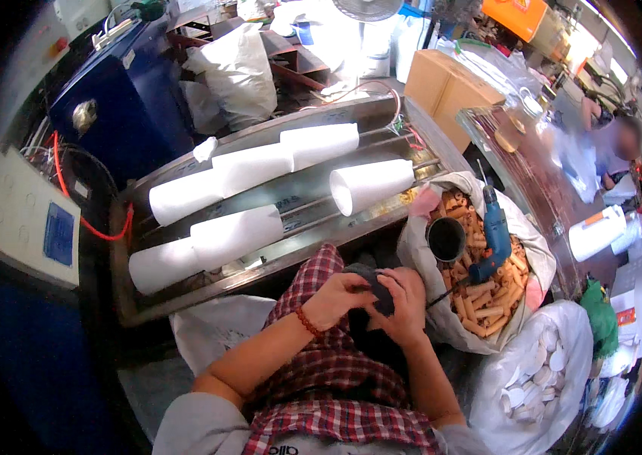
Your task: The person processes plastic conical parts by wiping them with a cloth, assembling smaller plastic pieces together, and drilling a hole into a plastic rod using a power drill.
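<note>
One dark, rounded piece (381, 299) sits between the left hand (334, 300) and the right hand (406, 305), above the plaid-covered lap (312, 371); the fingers hide too much to tell its kind. Both hands are close together, fingers closed on it from either side. It could slip into the lap if the fingertips lose their hold, since little else seems to support it. To the right, a blue drill (496, 235) rests on tan tubes (480, 305) in a sack (539, 262); loose tubes might roll and let it slide. Ahead, white cylinders (237, 234) lie on a metal-edged bench (184, 297).
</note>
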Action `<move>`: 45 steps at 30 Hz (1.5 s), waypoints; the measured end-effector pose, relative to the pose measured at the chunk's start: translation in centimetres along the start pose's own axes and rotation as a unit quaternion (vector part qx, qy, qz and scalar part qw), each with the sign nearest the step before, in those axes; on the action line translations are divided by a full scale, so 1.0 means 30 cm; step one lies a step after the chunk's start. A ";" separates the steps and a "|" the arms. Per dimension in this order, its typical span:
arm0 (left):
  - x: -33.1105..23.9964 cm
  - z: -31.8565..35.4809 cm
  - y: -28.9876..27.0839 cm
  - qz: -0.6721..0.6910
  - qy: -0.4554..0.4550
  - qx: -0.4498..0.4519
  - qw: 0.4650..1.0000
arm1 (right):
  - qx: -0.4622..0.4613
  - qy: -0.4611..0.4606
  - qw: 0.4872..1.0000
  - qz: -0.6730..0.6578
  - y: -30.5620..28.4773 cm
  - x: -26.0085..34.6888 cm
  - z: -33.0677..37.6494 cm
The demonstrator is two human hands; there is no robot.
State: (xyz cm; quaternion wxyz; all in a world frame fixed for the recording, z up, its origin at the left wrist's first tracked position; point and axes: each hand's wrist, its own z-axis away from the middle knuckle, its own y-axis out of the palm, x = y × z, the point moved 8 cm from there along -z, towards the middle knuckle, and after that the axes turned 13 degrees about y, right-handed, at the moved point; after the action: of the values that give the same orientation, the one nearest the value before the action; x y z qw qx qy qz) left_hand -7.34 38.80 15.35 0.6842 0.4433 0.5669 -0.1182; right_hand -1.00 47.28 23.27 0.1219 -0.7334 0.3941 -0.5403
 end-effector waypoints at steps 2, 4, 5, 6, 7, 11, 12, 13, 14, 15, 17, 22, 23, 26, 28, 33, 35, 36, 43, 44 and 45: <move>-0.011 0.001 0.000 -0.092 0.011 0.043 0.995 | 0.006 0.044 0.999 -0.016 0.027 -0.036 0.038; -0.062 -0.061 0.019 -0.240 0.039 0.127 0.962 | -0.014 0.105 0.984 -0.143 0.015 -0.156 0.064; -0.070 -0.103 -0.016 -0.236 0.027 0.112 0.965 | -0.024 0.139 0.969 -0.202 -0.004 -0.232 0.082; -0.071 -0.157 -0.053 -0.229 0.015 0.101 0.968 | -0.074 0.248 0.903 -0.342 -0.043 -0.344 0.122; -0.064 -0.215 -0.095 -0.223 0.002 0.093 0.970 | -0.122 0.349 0.803 -0.468 -0.051 -0.450 0.177; -0.032 -0.457 -0.460 -0.728 0.107 0.073 0.673 | -0.158 0.420 0.636 -0.629 -0.053 -0.639 0.270; 0.054 -0.489 -0.601 -0.769 0.049 0.106 0.628 | -0.158 0.439 0.621 -0.630 -0.015 -0.698 0.321; 0.108 -0.498 -0.659 -0.798 -0.047 0.157 0.580 | -0.139 0.463 0.608 -0.630 0.011 -0.688 0.324; 0.158 -0.469 -0.732 -0.822 -0.132 0.187 0.522 | -0.115 0.486 0.593 -0.631 0.039 -0.668 0.323; 0.218 -0.436 -0.811 -0.836 -0.202 0.216 0.463 | -0.094 0.507 0.579 -0.632 0.059 -0.644 0.327; 0.261 -0.366 -0.843 -0.853 -0.265 0.332 0.305 | -0.064 0.524 0.554 -0.643 0.021 -0.550 0.278; 0.393 -0.347 -1.030 -0.832 -0.391 0.358 0.162 | -0.090 0.526 0.517 -0.670 0.070 -0.709 0.348; 0.371 -0.308 -1.055 -0.832 -0.410 0.342 0.148 | -0.064 0.518 0.505 -0.688 0.091 -0.699 0.338; 0.235 -0.338 -0.932 -0.849 -0.394 0.309 0.169 | -0.017 0.479 0.603 -0.638 0.035 -0.667 0.321; 0.161 -0.383 -0.939 -0.862 -0.384 0.299 0.140 | 0.001 0.453 0.736 -0.503 -0.023 -0.632 0.340; -0.364 -0.457 -0.647 -0.928 -0.176 0.028 0.327 | -0.057 0.448 0.632 -0.630 -0.033 -0.597 0.262; -0.529 -0.427 -0.605 -0.923 -0.088 -0.049 0.373 | -0.021 0.312 0.523 -0.793 0.012 -0.581 0.143; -0.605 -0.366 -0.590 -0.931 0.004 -0.085 0.356 | -0.044 0.377 0.507 -0.774 0.007 -0.493 0.071; -0.630 -0.258 -0.314 -0.815 0.175 -0.163 0.527 | -0.064 0.113 0.873 -0.471 0.142 -0.185 -0.626; -0.633 -0.233 -0.231 -0.783 0.177 -0.177 0.569 | -0.040 0.081 0.940 -0.328 0.232 -0.117 -0.712; -0.644 -0.181 -0.250 -0.754 0.160 -0.206 0.603 | -0.052 0.000 0.935 -0.351 0.286 0.075 -0.701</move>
State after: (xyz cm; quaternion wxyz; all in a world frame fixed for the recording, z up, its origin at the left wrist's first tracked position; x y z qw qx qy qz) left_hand -22.30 31.89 29.01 0.3238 -0.2826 0.8097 -0.3996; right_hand -23.29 45.23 27.78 -0.1138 -0.8304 0.1385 -0.5276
